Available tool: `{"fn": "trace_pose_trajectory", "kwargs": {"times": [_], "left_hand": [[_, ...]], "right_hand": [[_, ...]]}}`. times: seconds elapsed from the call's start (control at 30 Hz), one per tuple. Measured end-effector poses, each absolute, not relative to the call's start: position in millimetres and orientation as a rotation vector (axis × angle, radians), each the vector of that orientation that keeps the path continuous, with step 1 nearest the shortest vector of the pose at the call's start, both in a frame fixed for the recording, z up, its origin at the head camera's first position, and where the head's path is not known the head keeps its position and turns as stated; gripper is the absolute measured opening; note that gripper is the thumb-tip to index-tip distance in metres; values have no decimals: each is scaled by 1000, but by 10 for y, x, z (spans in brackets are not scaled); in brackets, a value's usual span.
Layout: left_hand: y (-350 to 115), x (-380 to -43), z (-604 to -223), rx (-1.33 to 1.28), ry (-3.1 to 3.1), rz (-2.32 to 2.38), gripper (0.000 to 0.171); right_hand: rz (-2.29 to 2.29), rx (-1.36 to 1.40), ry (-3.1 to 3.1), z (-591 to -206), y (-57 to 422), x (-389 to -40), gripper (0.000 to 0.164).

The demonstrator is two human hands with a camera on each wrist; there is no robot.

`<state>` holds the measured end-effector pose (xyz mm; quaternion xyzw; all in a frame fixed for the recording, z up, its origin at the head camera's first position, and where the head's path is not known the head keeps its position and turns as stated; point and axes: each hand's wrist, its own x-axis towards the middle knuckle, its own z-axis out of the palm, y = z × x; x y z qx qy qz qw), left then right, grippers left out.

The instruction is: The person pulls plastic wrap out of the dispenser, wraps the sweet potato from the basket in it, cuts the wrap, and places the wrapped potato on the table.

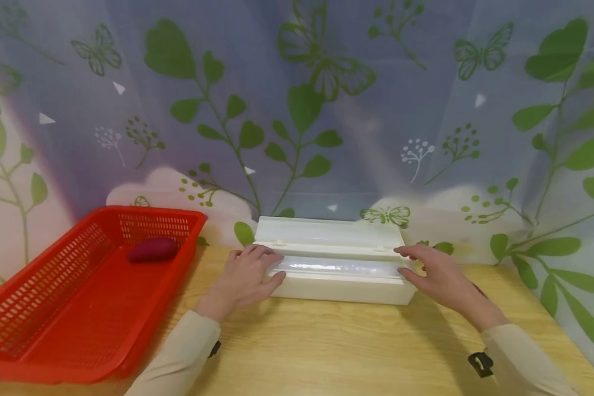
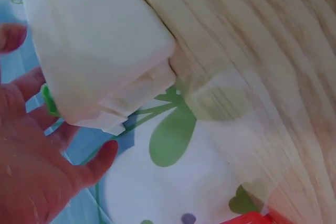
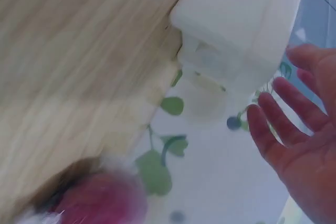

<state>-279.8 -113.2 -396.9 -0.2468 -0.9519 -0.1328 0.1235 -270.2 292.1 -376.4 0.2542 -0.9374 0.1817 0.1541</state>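
Observation:
A long white cling film box (image 1: 341, 290) stands on the table with its lid (image 1: 326, 231) raised toward the back. Clear film on a roll (image 1: 341, 266) shows inside. At the box's left end is my left hand (image 1: 245, 278), fingers spread and fingertips right at the rim; the left wrist view has the thumb apart from the box end. My right hand (image 1: 440, 280) is at the opposite end, its fingers extended, and in the right wrist view they are loosely spread beside the box. Neither hand grips anything. A small green tab (image 2: 50, 100) shows at the box's edge.
To the left sits a red plastic basket (image 1: 86, 308) with a purple, elongated vegetable (image 1: 153, 249) in it. A blurred pinkish-purple thing (image 3: 105, 200) appears low in the right wrist view. Behind the wooden table (image 1: 326, 352) hangs a leaf-and-butterfly-patterned curtain (image 1: 386, 110).

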Motion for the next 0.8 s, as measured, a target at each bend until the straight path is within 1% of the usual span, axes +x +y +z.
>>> {"fn": "trace_pose_trajectory", "kwargs": {"times": [0.1, 0.17, 0.37, 0.6, 0.8], "left_hand": [[-1157, -2830, -3990, -725, -2782, -384, 42], [-1161, -2874, -3991, -724, -2809, -406, 43], [-1231, -2978, -3998, -699, -2855, -619, 42], [-1285, -3026, -4020, -660, -2711, -958, 28], [-1293, -3043, -4030, -516, -2654, -1086, 19]], "right_hand": [[533, 764, -2751, -3763, 2840, -2813, 38], [508, 780, -2759, -3752, 2798, -2865, 35], [510, 738, -2712, -3808, 2737, -2922, 10], [562, 637, -2625, -3913, 2738, -2922, 11], [650, 587, -2536, -3982, 2747, -2916, 13]]}}
